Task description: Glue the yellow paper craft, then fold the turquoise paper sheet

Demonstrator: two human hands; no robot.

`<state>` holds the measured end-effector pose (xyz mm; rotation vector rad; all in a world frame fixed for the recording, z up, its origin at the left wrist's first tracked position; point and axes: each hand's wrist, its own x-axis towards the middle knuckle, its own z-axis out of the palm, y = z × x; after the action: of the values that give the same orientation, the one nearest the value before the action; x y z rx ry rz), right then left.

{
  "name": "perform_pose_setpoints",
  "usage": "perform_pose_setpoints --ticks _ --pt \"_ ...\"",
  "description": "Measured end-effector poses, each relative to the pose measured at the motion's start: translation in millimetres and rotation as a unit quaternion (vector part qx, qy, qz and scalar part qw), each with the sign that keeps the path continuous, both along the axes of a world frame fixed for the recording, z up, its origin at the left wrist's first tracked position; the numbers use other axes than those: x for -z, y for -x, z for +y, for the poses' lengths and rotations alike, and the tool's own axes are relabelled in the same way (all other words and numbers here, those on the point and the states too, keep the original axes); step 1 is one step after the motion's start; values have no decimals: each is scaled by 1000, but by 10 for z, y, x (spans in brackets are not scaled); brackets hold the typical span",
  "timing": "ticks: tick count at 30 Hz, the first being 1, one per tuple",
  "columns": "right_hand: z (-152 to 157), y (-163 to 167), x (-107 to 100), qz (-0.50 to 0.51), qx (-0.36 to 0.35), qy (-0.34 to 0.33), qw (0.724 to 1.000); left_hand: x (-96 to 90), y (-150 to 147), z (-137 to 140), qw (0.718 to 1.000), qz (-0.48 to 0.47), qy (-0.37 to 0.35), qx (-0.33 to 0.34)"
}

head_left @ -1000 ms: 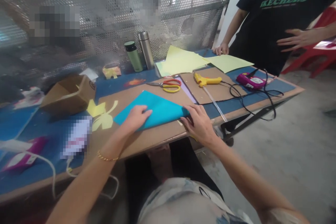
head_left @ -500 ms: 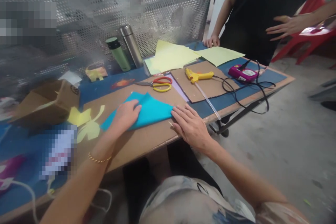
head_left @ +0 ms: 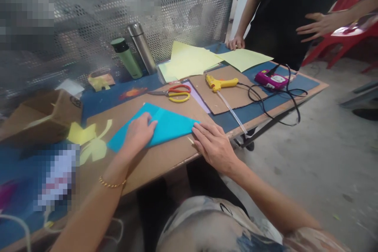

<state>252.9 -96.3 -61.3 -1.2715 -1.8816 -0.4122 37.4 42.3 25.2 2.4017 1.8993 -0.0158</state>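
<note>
A bright blue sheet [head_left: 168, 126], folded to a triangle, lies on a brown cardboard sheet [head_left: 159, 165] in front of me; whether it is paper or felt I cannot tell. My left hand [head_left: 141, 132] presses down on its left part, thumb apart from the fingers. At the sheet's right corner rests my right hand [head_left: 214, 143], fingers stretched out over the tip. A thin pale sliver [head_left: 190, 140] shows beside my right hand. Just beyond the blue sheet lie scissors [head_left: 178, 93] with red and yellow handles. Yellow paper cutouts [head_left: 93, 149] are left of my left hand.
A yellow glue gun [head_left: 220, 82] rests on another cardboard piece [head_left: 245, 94], its cord near a purple power box [head_left: 271, 80]. Yellow sheets [head_left: 195, 61], a green bottle [head_left: 126, 59] and a steel flask [head_left: 142, 47] stand behind. A cardboard box [head_left: 44, 116] is left; a person [head_left: 274, 19] stands at the far end.
The blue sheet's raised upper flap now lies flatter, its edge straight from peak to right corner. Both hands stay on the sheet. My view has shifted slightly, moving the table things left.
</note>
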Motion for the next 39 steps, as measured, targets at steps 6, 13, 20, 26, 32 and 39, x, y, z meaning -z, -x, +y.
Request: perform_pose_setpoints --ticks 6,13,20,26,32,39 --pt "-59 0 120 46 -15 -31 998 27 16 35 1000 -1 -2 7" --pt "-103 20 143 65 -8 -51 997 17 31 43 1000 -15 -3 14" --pt "-106 14 158 70 -1 -23 997 23 58 64 999 -22 -9 23" --pt "-108 23 132 59 11 -46 997 -17 30 45 1000 -15 2 22" --pt "-122 35 133 71 28 -37 996 0 34 59 1000 -9 4 20" --pt "-138 24 133 68 37 -40 996 -2 45 59 1000 -15 0 27"
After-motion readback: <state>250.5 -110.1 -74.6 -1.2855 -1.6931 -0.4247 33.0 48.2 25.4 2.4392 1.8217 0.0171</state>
